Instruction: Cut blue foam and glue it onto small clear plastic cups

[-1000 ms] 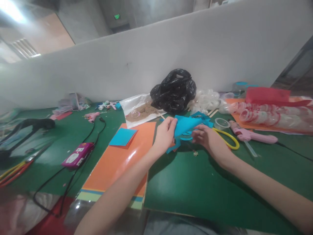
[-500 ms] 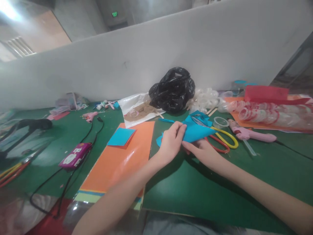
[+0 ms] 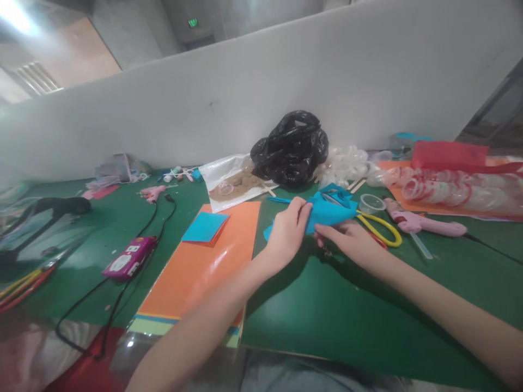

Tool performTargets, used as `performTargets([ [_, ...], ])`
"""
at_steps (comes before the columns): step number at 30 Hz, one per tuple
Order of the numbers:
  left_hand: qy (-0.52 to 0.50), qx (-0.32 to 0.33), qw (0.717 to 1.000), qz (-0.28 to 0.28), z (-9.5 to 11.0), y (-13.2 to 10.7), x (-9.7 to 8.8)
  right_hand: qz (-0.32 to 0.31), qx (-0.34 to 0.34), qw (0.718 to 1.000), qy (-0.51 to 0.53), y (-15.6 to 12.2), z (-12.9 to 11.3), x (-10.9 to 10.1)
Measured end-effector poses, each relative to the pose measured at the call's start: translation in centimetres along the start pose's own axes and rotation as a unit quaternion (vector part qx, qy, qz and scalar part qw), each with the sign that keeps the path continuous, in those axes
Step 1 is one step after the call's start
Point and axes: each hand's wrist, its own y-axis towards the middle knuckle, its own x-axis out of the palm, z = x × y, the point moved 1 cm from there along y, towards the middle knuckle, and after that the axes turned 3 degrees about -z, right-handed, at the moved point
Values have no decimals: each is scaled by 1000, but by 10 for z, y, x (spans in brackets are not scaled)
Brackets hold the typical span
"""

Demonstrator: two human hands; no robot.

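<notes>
A folded piece of blue paper (image 3: 333, 213) is held up over the table between my two hands. My left hand (image 3: 289, 226) is closed on its left part, fingers over the top. My right hand (image 3: 342, 237) grips its lower right edge, the thumb in front and some fingertips hidden. Just behind the right hand lie scissors with yellow and red handles (image 3: 382, 230), their blades out of sight. A clear round plastic cup (image 3: 371, 203) sits close by. Left of my hands, a folded blue square (image 3: 205, 227) rests on orange sheets (image 3: 200, 272).
A pink glue gun (image 3: 429, 224) and rows of plastic cups (image 3: 466, 190) lie at right. A black plastic bag (image 3: 292, 149) stands behind, beside brown clay (image 3: 241, 182) on white plastic. Leftward are a purple box (image 3: 129, 258) with black cords and more scissors (image 3: 30, 280).
My right hand has shifted slightly along the blue paper's lower edge, and now covers more of the red scissor handle. My left hand keeps its hold.
</notes>
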Motion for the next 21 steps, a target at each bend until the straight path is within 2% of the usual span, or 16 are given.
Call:
performTargets([
  [8,-7,-9,1000,17,-9,6,-5,68,-9,994,-88,10,3,-25],
  [13,3,-14,999,44,-18,9,-8,105,-51,989,-85,16,7,-37],
  [21,-72,-47,996,17,-20,5,-5,131,-55,988,-57,18,7,-38],
])
